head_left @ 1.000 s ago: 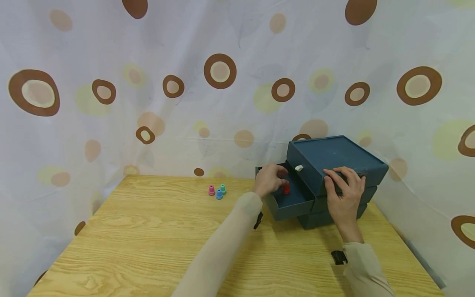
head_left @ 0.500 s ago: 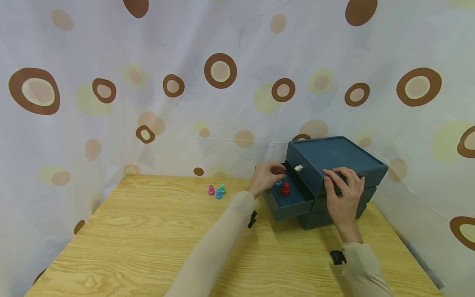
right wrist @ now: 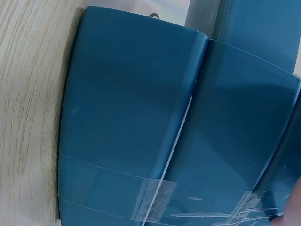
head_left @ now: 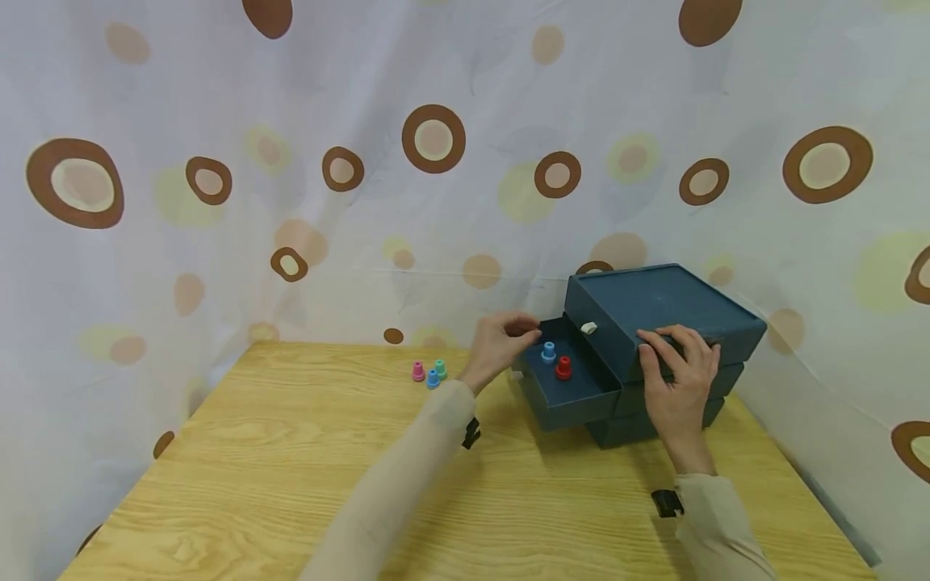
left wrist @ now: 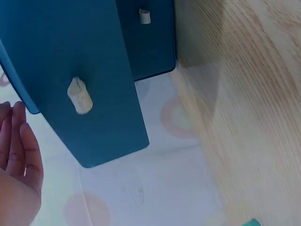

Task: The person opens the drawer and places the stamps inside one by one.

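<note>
My left hand (head_left: 497,347) hovers at the outer edge of a pulled-out drawer (head_left: 581,395), its fingers extended with nothing seen between them. In the left wrist view, the fingers (left wrist: 19,141) are near the drawer's rim, beside the drawer front with its pale knob (left wrist: 80,96). Inside the drawer stand a blue stepped peg (head_left: 548,353) and a red one (head_left: 563,368), both upright. My right hand (head_left: 679,387) rests on the near top edge of the dark blue drawer cabinet (head_left: 661,298). The right wrist view shows mainly the cabinet's side (right wrist: 127,103).
Left of the drawer, a pink peg (head_left: 418,371), a second blue peg (head_left: 433,379) and a green peg (head_left: 440,369) stand close together on the wooden table (head_left: 291,468). Another white knob (head_left: 588,328) marks the top drawer. A patterned curtain (head_left: 465,218) hangs behind.
My left hand has drawn back leftward out of the drawer, leaving the blue peg in view beside the red one. The right hand stays on the cabinet.
</note>
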The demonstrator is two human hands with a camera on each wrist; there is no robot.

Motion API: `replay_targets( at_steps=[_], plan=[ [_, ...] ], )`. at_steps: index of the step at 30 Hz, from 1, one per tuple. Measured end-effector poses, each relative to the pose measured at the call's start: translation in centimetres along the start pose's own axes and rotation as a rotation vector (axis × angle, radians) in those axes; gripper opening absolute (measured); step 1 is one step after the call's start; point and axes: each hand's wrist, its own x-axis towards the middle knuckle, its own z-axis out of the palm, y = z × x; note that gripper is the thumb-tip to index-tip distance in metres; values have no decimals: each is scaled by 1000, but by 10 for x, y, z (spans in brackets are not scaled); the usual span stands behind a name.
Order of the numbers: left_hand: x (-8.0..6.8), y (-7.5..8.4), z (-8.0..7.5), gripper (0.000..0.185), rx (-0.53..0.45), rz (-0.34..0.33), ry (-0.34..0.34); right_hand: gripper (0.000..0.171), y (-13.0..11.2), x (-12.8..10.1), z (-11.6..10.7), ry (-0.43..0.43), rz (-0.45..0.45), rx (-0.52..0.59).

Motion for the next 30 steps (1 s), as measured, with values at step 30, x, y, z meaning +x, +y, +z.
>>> replay_targets(
  at_steps=[30],
  plan=[
    [-55,-46,-67,14,-207,-251,142,18,0,1,-2,-22,-4,-1]
  ],
)
